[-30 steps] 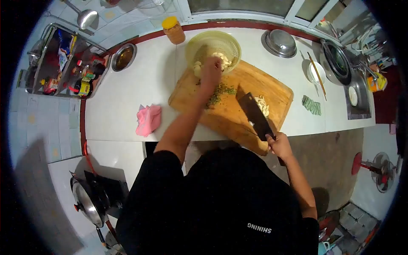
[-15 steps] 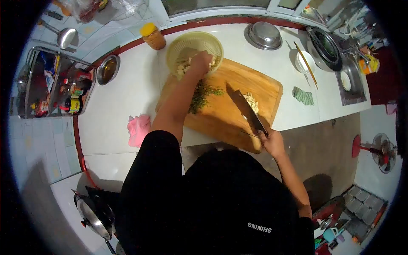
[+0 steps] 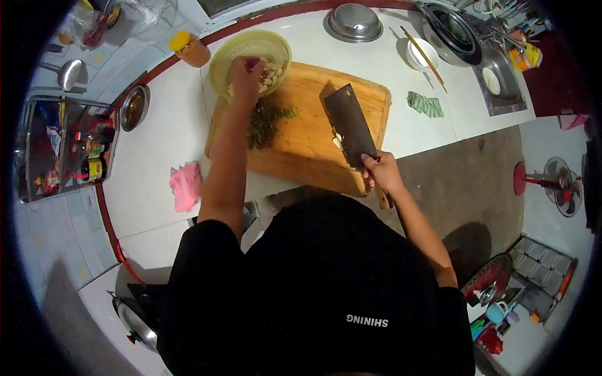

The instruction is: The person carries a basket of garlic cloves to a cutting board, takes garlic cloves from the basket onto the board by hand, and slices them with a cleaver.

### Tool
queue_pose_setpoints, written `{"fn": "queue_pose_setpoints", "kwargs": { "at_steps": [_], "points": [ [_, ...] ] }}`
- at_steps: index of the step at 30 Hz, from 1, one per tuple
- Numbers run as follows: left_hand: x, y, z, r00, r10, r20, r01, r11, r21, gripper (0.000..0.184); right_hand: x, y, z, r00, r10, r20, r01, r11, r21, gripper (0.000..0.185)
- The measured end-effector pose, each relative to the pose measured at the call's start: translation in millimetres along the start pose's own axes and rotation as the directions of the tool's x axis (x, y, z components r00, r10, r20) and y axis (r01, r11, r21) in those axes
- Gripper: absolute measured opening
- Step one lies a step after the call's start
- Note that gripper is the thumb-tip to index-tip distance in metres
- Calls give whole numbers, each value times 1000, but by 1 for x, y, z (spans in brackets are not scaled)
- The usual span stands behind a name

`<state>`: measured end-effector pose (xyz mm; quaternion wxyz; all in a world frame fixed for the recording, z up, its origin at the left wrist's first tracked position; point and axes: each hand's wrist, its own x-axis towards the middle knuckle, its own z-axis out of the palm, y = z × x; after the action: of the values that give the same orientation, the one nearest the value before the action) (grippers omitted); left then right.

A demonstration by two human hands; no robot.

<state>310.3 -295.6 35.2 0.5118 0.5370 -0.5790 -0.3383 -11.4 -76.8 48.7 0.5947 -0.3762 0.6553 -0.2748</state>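
The right hand (image 3: 379, 170) is clenched on the handle of a dark, broad-bladed metal cleaver (image 3: 351, 128), which lies ahead of it over the right part of a thick, light-brown wooden cutting board (image 3: 307, 147). The blade's long axis runs forward from that hand and slightly left; whether it touches the wood I cannot tell. Small pale slices (image 3: 337, 140) sit at its left edge, nearer the right hand than the left. The left hand (image 3: 248, 72) reaches into a round, yellow plastic colander (image 3: 219, 59), forward and left of the cleaver, its fingers among whitish chunks (image 3: 271, 75); whether it grips any is unclear. Chopped green herbs (image 3: 263, 128) lie on the board between colander and cleaver. Farther out on the white counter (image 3: 147, 175) are a crumpled pink cloth (image 3: 185, 187), left of the board, and a yellow-lidded jar (image 3: 195, 54), beside the colander.
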Motion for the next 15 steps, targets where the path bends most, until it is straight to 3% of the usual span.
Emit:
{"fn": "queue_pose_setpoints", "kwargs": {
  "at_steps": [2, 4, 6, 9, 12, 15],
  "points": [
    [-47, 71, 25, 955, -275, 111, 278, 961, -10, 13, 4, 4, -2, 1000, 13, 11, -13, 1000, 2, 25],
    [-85, 1, 62, 941, 150, 303, -142, 989, -46, 14, 4, 7, -3, 1000, 23, 17, -24, 1000, 16, 23],
    [-141, 43, 92, 878, -99, 468, 256, 924, -285, 11, 3, 8, -2, 1000, 26, 14, -27, 999, 41, 21],
    [-182, 15, 122, 876, -144, 460, 394, 762, -513, 9, 1, 6, -3, 1000, 29, 3, -29, 999, 45, 22],
    [-191, -28, 123, 953, -48, 298, 181, 881, -437, 13, -3, 7, -6, 1000, 24, -19, -24, 1000, 14, 21],
    [-176, 11, 85, 822, -423, 382, 535, 803, -262, 11, -7, 8, -9, 998, -20, 60, 23, 999, -35, 22]
  ]
}}
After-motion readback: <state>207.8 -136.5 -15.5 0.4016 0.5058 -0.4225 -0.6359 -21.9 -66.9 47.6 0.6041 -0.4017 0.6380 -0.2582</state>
